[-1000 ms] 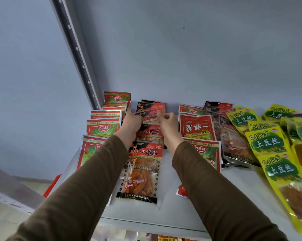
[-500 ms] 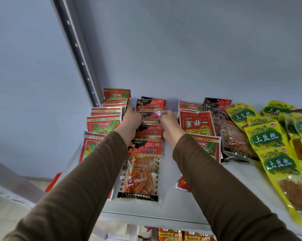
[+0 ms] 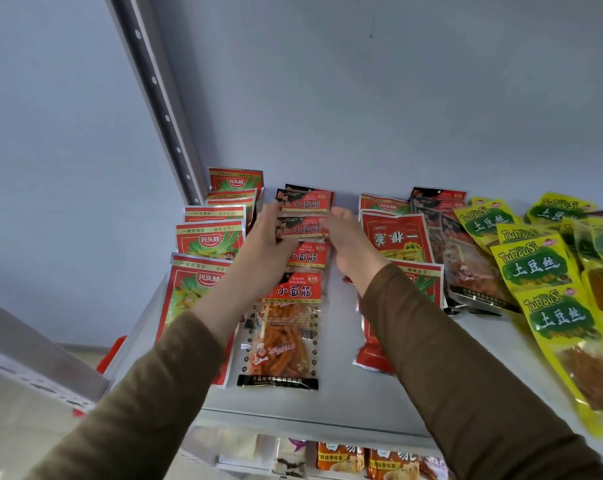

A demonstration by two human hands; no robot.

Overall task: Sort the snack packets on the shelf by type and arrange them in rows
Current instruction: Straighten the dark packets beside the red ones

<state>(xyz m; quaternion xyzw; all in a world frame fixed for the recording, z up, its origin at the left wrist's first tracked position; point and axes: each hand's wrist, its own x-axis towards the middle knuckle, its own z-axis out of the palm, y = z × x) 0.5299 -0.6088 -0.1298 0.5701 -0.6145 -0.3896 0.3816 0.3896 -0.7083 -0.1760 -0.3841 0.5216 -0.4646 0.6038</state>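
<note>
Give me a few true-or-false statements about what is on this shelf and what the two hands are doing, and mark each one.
1. Both hands are at the middle column of red-and-black packets. True: the left hand and right hand flank a red-and-black packet near the back of that column.
2. The yellow packets lie at the left end of the shelf. False: they are at the right end; red-and-green packets fill the left.
3. The front packet of the middle column has a clear window showing orange strips. True.
4. The person wears gloves. False: the hands are bare, with brown sleeves.
5. The shelf below holds nothing. False: more packets show beneath.
</note>
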